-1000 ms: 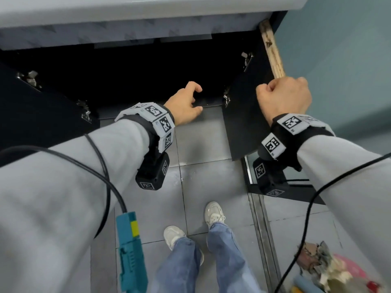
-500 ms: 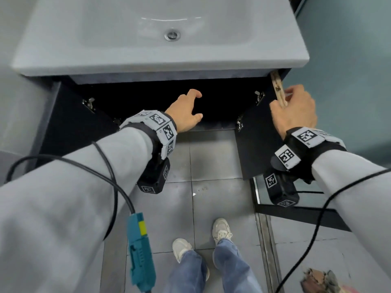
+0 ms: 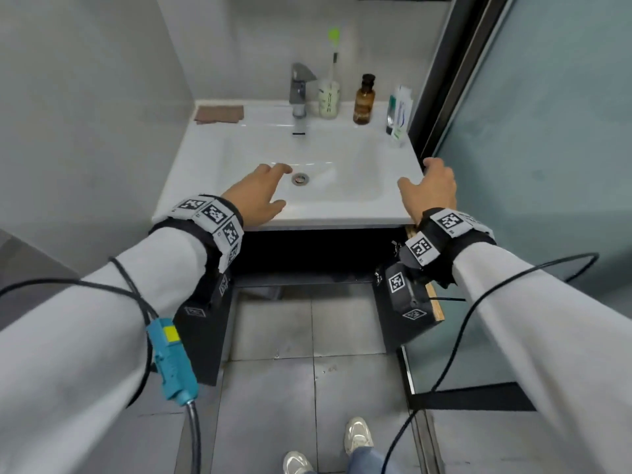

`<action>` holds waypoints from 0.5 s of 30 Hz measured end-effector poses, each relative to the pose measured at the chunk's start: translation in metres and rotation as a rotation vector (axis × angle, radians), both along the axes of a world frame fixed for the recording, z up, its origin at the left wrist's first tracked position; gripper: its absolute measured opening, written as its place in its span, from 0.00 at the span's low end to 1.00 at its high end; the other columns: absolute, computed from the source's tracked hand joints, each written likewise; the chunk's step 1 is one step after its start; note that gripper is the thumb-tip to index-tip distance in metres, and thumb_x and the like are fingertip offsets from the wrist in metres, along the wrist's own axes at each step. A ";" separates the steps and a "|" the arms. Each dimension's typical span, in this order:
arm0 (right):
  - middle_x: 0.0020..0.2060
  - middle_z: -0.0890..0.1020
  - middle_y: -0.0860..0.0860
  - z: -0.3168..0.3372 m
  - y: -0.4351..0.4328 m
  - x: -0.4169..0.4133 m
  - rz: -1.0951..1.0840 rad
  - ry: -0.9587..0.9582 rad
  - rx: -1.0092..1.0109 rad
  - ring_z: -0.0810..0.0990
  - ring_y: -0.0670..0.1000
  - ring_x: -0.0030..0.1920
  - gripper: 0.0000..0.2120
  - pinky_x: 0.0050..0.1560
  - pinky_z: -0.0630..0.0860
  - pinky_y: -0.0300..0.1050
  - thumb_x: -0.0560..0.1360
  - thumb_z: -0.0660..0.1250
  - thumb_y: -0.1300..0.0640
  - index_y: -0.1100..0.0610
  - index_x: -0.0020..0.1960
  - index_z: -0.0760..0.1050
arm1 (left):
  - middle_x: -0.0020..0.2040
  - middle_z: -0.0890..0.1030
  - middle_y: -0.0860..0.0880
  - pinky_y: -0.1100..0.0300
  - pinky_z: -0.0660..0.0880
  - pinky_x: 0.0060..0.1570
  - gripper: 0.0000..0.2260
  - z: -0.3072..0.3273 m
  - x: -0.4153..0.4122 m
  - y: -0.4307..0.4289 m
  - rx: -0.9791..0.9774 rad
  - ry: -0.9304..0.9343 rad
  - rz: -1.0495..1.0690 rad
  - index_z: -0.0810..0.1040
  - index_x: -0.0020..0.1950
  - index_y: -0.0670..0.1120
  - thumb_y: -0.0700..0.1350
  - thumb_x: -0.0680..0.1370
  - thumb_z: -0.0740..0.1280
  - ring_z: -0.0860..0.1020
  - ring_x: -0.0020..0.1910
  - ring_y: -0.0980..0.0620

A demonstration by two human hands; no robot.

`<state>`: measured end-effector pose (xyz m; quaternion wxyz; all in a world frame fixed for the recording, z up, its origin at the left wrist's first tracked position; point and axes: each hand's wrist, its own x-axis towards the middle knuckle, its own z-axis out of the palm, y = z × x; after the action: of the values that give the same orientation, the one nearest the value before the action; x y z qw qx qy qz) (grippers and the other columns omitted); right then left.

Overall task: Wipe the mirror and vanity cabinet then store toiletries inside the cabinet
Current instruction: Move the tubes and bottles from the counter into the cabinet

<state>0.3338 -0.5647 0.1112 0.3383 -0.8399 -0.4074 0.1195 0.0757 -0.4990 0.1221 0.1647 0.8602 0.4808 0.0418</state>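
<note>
My left hand (image 3: 260, 196) is empty, fingers loosely spread, over the front of the sink (image 3: 205, 159), just short of the drain (image 3: 300, 178). I cannot tell whether the palm touches the rim. My right hand (image 3: 431, 189) is spread the same way and holds nothing, above the sink's near right corner.

Beyond the right hand, on the back ledge, stand the toiletries. A tube (image 3: 400, 114) is nearest that hand, an amber bottle (image 3: 364, 100) to its left, then a cup (image 3: 329, 99) holding a toothbrush (image 3: 333, 39), beside the tap (image 3: 301, 87).

I judge the bottle to be glass: dense, breakable, slick if wet, so I'd wrap its body. The cup looks light and top-heavy, so I'd grip its wall. The tube should be soft, best pinched mid-length. A limp folded cloth (image 3: 219, 114) lies beyond the left hand. Below both hands the cabinet (image 3: 318, 251) stands open.
</note>
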 end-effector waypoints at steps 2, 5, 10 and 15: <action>0.67 0.68 0.59 0.017 0.003 -0.007 0.006 0.029 0.040 0.66 0.59 0.67 0.26 0.62 0.67 0.51 0.74 0.64 0.54 0.58 0.70 0.63 | 0.67 0.67 0.39 0.48 0.71 0.61 0.25 0.021 -0.012 0.000 0.035 -0.023 0.039 0.59 0.73 0.46 0.44 0.78 0.62 0.74 0.60 0.40; 0.66 0.68 0.58 0.035 0.006 -0.011 0.016 0.044 0.083 0.67 0.59 0.66 0.26 0.62 0.67 0.51 0.74 0.64 0.54 0.58 0.70 0.63 | 0.67 0.67 0.40 0.49 0.72 0.60 0.24 0.041 -0.025 0.000 0.073 -0.036 0.066 0.59 0.73 0.46 0.44 0.78 0.62 0.74 0.60 0.41; 0.64 0.70 0.58 0.043 0.007 -0.008 0.006 0.041 0.123 0.70 0.59 0.63 0.25 0.60 0.69 0.51 0.74 0.65 0.54 0.57 0.69 0.64 | 0.67 0.68 0.41 0.52 0.70 0.59 0.24 0.058 -0.028 0.001 0.104 -0.090 0.087 0.59 0.73 0.47 0.46 0.78 0.62 0.73 0.62 0.43; 0.64 0.70 0.57 0.036 0.015 0.009 0.009 0.041 0.121 0.70 0.58 0.64 0.24 0.59 0.70 0.51 0.74 0.65 0.54 0.56 0.68 0.65 | 0.67 0.68 0.43 0.52 0.71 0.60 0.23 0.059 -0.008 0.005 0.112 -0.128 0.060 0.60 0.72 0.47 0.46 0.78 0.62 0.74 0.60 0.44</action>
<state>0.3428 -0.5502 0.1473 0.3962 -0.8135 -0.4104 0.1135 0.0681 -0.4942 0.1808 0.1457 0.8488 0.4917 0.1285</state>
